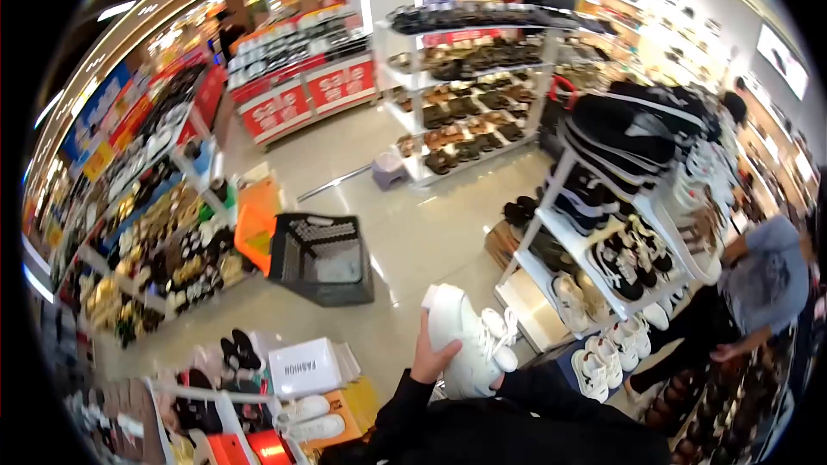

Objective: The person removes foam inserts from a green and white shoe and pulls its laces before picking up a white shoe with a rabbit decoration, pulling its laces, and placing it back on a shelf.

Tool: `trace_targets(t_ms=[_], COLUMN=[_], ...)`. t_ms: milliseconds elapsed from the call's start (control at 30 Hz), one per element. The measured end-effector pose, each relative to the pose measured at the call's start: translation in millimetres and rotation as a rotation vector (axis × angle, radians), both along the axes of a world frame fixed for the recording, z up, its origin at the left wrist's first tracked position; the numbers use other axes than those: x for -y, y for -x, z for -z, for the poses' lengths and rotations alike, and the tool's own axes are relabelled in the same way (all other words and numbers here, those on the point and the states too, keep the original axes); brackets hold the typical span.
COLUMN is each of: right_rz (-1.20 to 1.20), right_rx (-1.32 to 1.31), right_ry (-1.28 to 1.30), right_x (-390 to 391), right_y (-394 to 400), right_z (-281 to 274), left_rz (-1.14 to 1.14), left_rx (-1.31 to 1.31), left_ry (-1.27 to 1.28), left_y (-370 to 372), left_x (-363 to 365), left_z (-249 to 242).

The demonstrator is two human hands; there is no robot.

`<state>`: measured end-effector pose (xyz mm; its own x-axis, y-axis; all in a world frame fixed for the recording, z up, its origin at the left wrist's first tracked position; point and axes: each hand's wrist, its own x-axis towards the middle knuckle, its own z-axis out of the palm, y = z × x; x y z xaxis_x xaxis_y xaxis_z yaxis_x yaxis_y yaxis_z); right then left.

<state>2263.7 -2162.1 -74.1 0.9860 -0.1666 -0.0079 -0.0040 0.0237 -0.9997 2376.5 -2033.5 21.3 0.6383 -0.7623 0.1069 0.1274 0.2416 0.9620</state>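
Observation:
A pair of white lace-up sneakers (458, 331) is held up in front of my dark sleeves, low in the middle of the view. My left hand (431, 356) grips the sneakers from the left, its thumb lying across the white side. Only a sliver of my right hand (498, 381) shows at the lower right of the sneakers, where its sleeve ends. Its fingers are hidden behind them. White laces (500, 330) stick out on the right side.
A dark shopping basket (323, 258) stands on the floor ahead. On the right is a tiered shoe rack (551, 198), with a person (749, 293) beside it. A white shoebox (304, 368) lies at lower left. Shoe shelves (474, 95) and red sale bins (306, 99) stand farther back.

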Motion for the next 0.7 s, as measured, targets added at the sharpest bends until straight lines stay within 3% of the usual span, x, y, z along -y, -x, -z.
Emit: trace_targets(t_ms=[67,100,167,200,233,367,433,500,533,633,667,700], right_rz=[-0.144,-0.221,-0.381,-0.460,-0.538,-0.821,-0.939,-1.085,-1.222,-1.083,-1.231,-1.355], right_rx=[-0.030,-0.043,-0.048,-0.043,-0.036,-0.011,0.000,-0.121,-0.007,-0.696,-0.498,-0.282], right_ry=[0.047,0.077,0.138,0.168,0.193,0.259,0.249,0.030,0.305,-0.852,-0.621,-0.398], right_x=[-9,-12,-15,-14,-12,0,7,29,32,27,18,-7], right_y=[-11,-17,-28,-33,-39,-73,-103,-149,-169,-192,-196,-194], right_z=[22,33,53,61,70,101,114,113,107,98,86,32], left_rz=[-0.093,-0.113,-0.143,-0.293,-0.337,-0.618,-0.590,-0.527,-0.582,-0.734,-0.792,-0.837], left_rx=[-0.012,-0.264,-0.381,-0.398,-0.344,0.111,0.169,0.108,0.113,0.125,0.118,0.103], left_ry=[0.130,0.256,0.597,0.418,0.473,0.263,0.301,0.288,0.275,0.227,0.235,0.215], left_y=[-18,-27,-52,-65,-80,-103,-107,-108,-106,-102,-101,-99], left_x=[-13,-14,-33,-41,-50,-89,-112,-124,-125,-125,-122,-124], left_z=[13,-13,-22,-33,-18,-34,-53,-61,-64,-67,-59,-53])
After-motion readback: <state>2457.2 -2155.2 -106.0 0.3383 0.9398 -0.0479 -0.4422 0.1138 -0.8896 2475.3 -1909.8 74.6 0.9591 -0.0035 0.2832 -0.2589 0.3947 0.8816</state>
